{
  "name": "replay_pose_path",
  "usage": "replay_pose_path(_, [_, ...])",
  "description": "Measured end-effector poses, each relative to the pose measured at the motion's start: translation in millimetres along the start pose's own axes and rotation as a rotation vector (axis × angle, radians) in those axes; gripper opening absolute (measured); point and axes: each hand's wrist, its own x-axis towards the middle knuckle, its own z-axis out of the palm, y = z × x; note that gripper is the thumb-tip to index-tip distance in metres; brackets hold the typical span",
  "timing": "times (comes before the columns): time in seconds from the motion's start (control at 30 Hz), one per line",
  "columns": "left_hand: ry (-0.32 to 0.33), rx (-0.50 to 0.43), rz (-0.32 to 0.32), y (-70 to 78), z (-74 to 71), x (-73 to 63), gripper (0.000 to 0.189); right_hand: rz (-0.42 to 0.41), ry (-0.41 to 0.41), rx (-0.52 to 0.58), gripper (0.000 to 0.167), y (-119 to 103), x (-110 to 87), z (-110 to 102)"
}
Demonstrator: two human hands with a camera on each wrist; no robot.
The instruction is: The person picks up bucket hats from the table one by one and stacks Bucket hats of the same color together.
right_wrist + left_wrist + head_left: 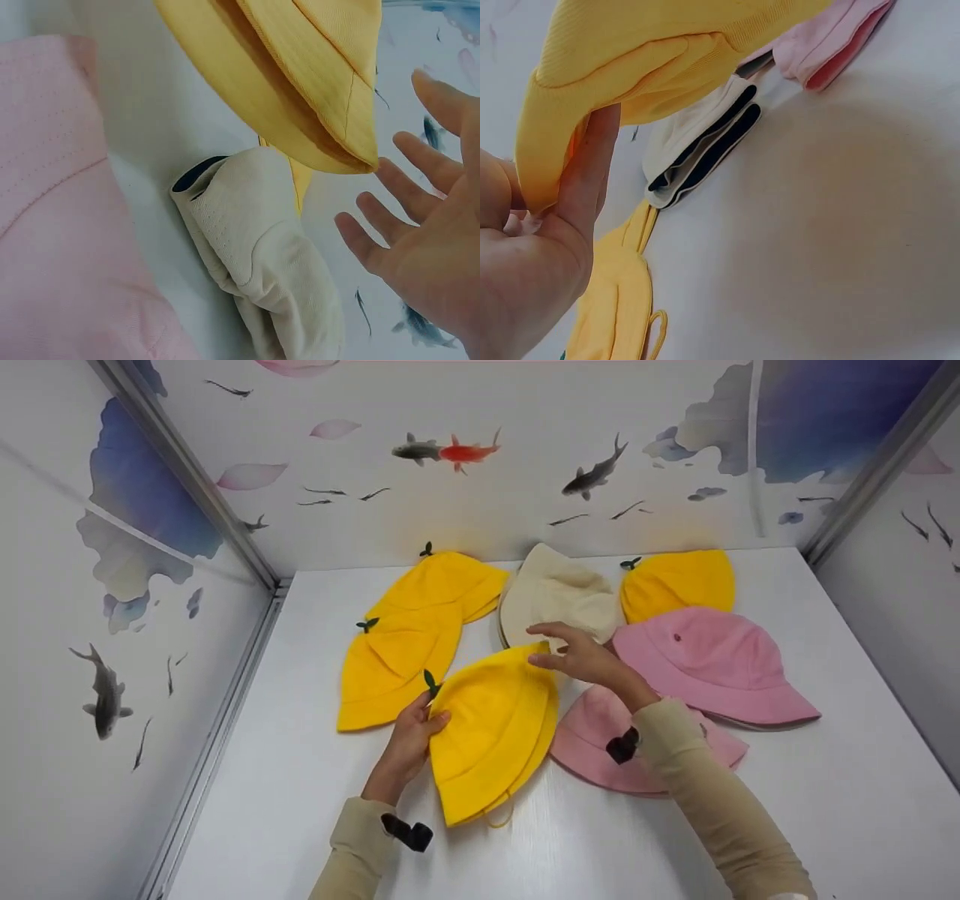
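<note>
My left hand (411, 739) holds a folded yellow bucket hat (491, 727) by its crown, just below the green sprout (431, 682) on top. In the left wrist view, the thumb and fingers (592, 169) pinch the yellow cloth between them. A thin cord loop (501, 814) hangs from the hat's lower edge. My right hand (581, 656) is at the far corner of the brim, its fingers spread. The right wrist view shows those fingertips right beside the brim corner (364, 161). Behind the held hat lies a folded cream hat (559, 592).
Two yellow hats (397, 652) overlap on the left of the white table (247, 780). Another yellow hat (679, 585) lies at the back right. Two pink hats (720, 667) are on the right, partly under my right forearm. Printed panels (510, 405) wall in the table.
</note>
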Motion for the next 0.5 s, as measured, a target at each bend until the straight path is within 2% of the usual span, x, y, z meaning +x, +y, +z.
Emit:
replay_pose_path(0.13, [-0.027, 0.023, 0.012, 3.3, 6.0, -0.8, 0.056, 0.080, -0.118, 0.014, 0.075, 5, 3.5, -3])
replay_pose_path(0.23, [-0.024, 0.019, 0.004, 4.3, 8.0, -1.1, 0.054, 0.140, -0.159, 0.070, 0.065, 11, 3.2, -5])
replay_pose_path(0.37, [0.003, -0.042, -0.026, 1.7, 6.4, 0.0, 0.055, 0.161, -0.124, 0.192, 0.044, 15, -2.0, -9])
replay_pose_path(0.5, [0.014, -0.119, -0.085, -7.8, 3.0, 0.5, 0.058, 0.150, -0.058, 0.291, 0.040, 18, -7.5, -13])
